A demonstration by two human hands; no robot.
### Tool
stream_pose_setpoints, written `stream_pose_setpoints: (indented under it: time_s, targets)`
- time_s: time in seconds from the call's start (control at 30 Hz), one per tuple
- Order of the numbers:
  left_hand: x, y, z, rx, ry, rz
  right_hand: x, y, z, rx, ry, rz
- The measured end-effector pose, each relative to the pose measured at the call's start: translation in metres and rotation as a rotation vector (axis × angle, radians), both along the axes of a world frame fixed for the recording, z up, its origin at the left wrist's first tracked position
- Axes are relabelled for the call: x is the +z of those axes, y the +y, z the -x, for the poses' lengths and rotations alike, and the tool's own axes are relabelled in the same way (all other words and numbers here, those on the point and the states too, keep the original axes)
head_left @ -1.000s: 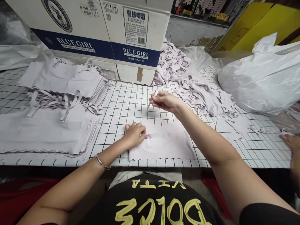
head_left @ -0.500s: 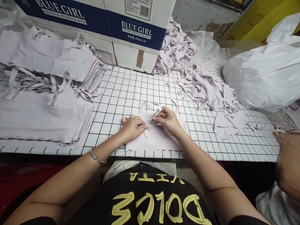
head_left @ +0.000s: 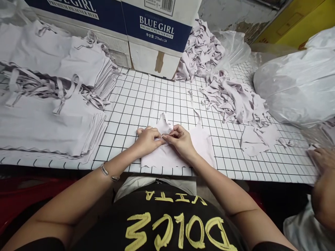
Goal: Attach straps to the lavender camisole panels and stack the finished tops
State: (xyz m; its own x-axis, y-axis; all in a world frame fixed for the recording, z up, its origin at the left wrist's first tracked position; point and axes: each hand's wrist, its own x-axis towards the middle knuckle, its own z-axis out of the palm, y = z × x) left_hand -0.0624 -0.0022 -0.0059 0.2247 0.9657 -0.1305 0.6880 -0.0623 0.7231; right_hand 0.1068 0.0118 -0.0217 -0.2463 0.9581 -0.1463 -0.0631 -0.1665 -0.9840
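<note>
Pale cloth (head_left: 201, 143): one piece, flat at the table's (head_left: 146, 94) near edge, apparently for easy reach. Left hand (head_left: 147, 140): grip pinching its gathered upper part, likely as an anchor. Right hand (head_left: 183, 143): fingertips pinching the cloth alongside, probably for fine control; exact layer too small to tell. Thin strip (head_left: 196, 115): trailing beyond. Strapped cloth stacks (head_left: 47, 129): left, aligned, seemingly for order. Scraps (head_left: 235, 97): heaped right, apart from the stacks.

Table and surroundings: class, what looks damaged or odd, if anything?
The carton has a brown patch low on its white side, perhaps tape or a tear. Behind the tangled fabric heap, the grey wall looks chipped, rough brown showing.
</note>
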Motion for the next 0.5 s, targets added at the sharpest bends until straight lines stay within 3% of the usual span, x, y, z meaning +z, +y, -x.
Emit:
stream_pose_setpoints:
  time_s: [0.17,0.5]
  targets:
    - [-0.0014,0.0000,0.0002,0.000,-0.011,-0.019,-0.0001,-0.0023,0.0032,-0.060,0.014,-0.013]
    - [-0.0050,-0.0008,0.0017,0.005,-0.026,-0.032,-0.0015,-0.0055,-0.0005,-0.027,-0.034,-0.034]
